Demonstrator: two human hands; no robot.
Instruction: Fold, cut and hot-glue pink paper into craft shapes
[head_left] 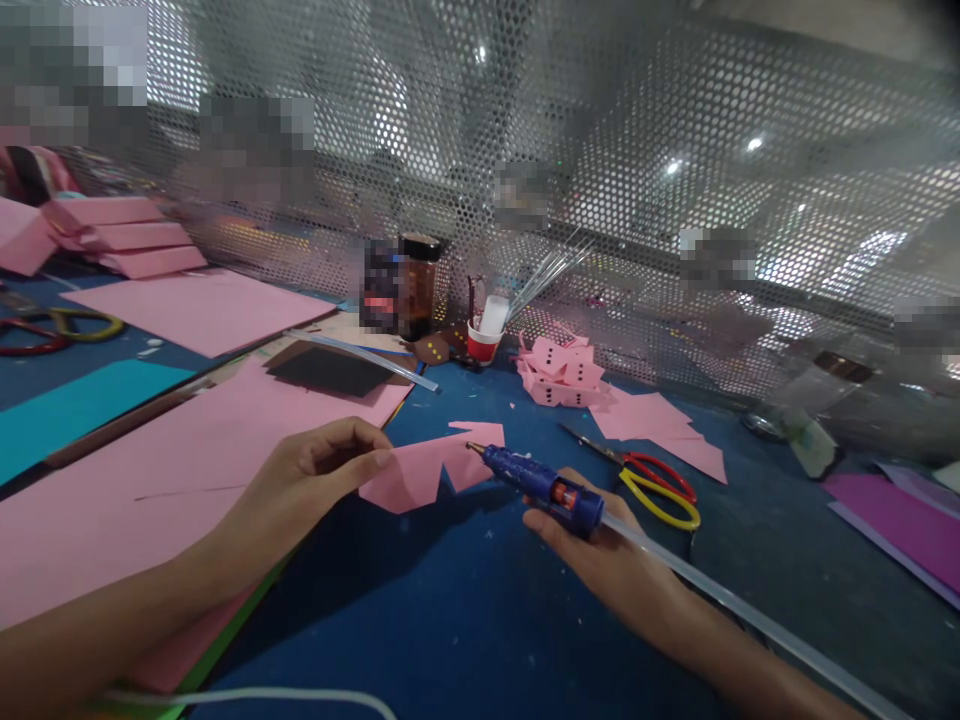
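My left hand (315, 470) pinches the left edge of a cut pink paper piece (427, 465) and holds it just above the blue table (465, 620). My right hand (600, 555) grips a blue hot glue gun (540, 482), whose nozzle points left and touches the pink piece near its middle. A long clear glue stick (735, 605) runs out of the back of the gun toward the lower right.
Red-and-yellow scissors (652, 485) lie right of the gun. A pile of small pink folded pieces (562, 372), a red cup (484, 340) and a jar (416, 285) stand by the perforated metal wall. Large pink sheets (150, 480) cover the left; purple paper (900, 525) lies at right.
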